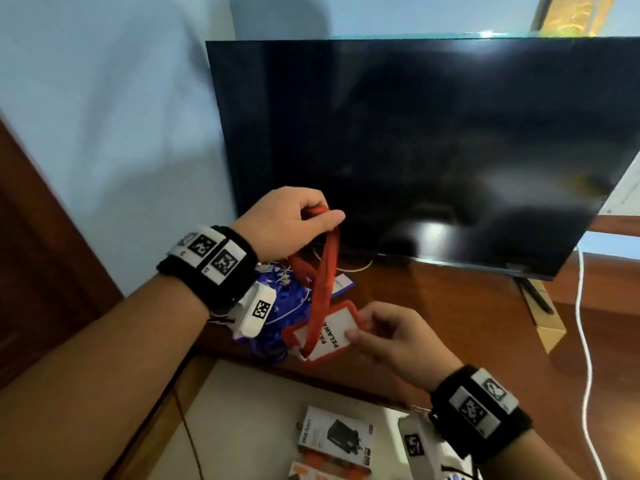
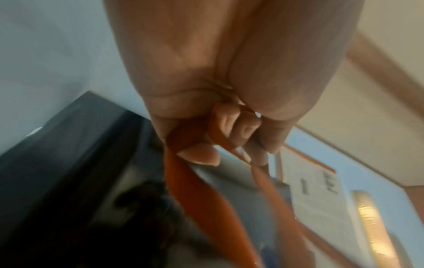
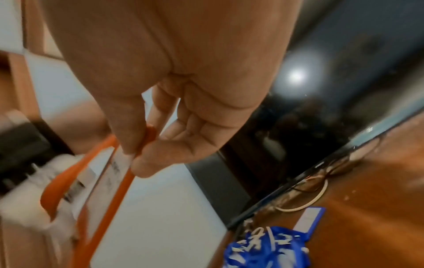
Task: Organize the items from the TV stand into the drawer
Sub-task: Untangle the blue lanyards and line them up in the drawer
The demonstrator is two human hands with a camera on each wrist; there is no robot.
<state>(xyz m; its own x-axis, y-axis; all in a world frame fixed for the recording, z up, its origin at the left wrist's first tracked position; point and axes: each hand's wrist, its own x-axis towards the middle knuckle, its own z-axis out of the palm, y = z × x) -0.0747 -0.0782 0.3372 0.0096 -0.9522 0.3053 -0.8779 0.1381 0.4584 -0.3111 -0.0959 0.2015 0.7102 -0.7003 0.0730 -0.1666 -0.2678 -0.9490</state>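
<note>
A red lanyard (image 1: 322,285) hangs above the wooden TV stand (image 1: 433,306) with a red-framed ID card holder (image 1: 329,332) at its lower end. My left hand (image 1: 294,223) grips the top loop of the lanyard strap (image 2: 199,190) in curled fingers, in front of the TV's lower left corner. My right hand (image 1: 388,334) pinches the card holder (image 3: 114,172) by its right edge, thumb on the white card. Below the front edge, the open drawer (image 1: 242,410) holds small product boxes (image 1: 336,434).
A black TV (image 1: 433,150) fills the back of the stand. A blue lanyard pile (image 1: 284,306) with a blue card holder (image 3: 309,217) lies at the stand's left under my left wrist. A white cable (image 1: 585,341) runs down the right side. A cardboard strip (image 1: 543,320) lies under the TV foot.
</note>
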